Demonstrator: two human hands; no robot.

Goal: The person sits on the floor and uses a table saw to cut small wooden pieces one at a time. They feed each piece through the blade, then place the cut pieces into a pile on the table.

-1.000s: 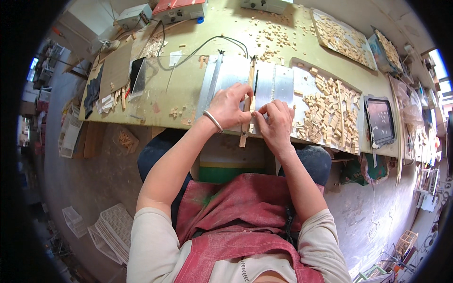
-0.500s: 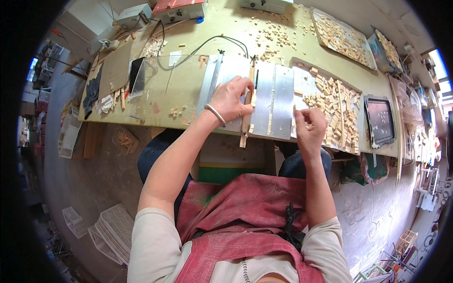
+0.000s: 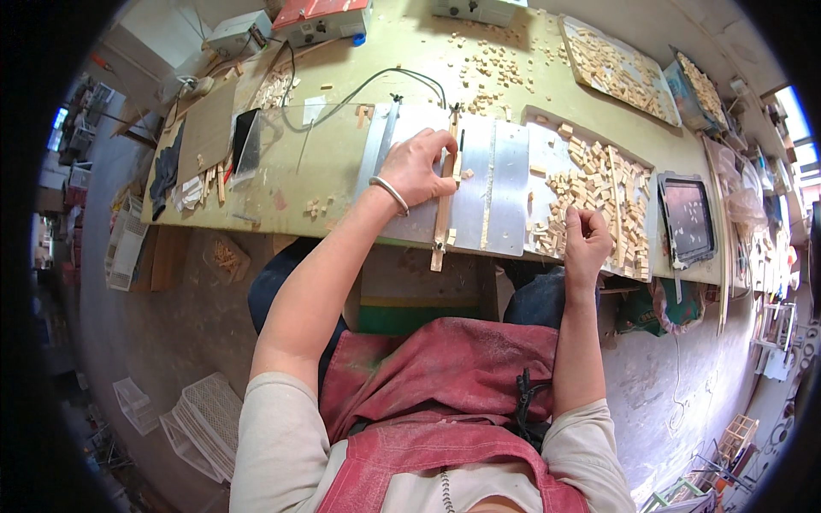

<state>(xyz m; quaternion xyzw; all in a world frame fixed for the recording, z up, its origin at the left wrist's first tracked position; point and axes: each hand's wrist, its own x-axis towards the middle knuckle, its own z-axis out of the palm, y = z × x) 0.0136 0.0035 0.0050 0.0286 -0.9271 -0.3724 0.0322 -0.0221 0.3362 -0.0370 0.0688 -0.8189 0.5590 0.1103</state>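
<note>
My left hand, with a metal bangle at the wrist, is over a metal work plate at the table's front edge. Its thumb and forefinger close about the ends of a small pale wooden block, beside a long wooden strip that crosses the plate. A dark narrow slot lies just right of the block. Over the tray of loose wooden blocks is my right hand, its thumb and fingers pinched together. Whatever is between those fingertips, if anything, is hidden.
A black cable curves behind the plate. Offcuts and blocks lie scattered at the back, near another full tray. At right is a black-rimmed tray; dark gloves and cardboard are at left. Control boxes stand at the back.
My right hand has moved right, from the plate's right edge to above the loose blocks. My left hand stays at the wooden strip, its fingers hardly shifted.
</note>
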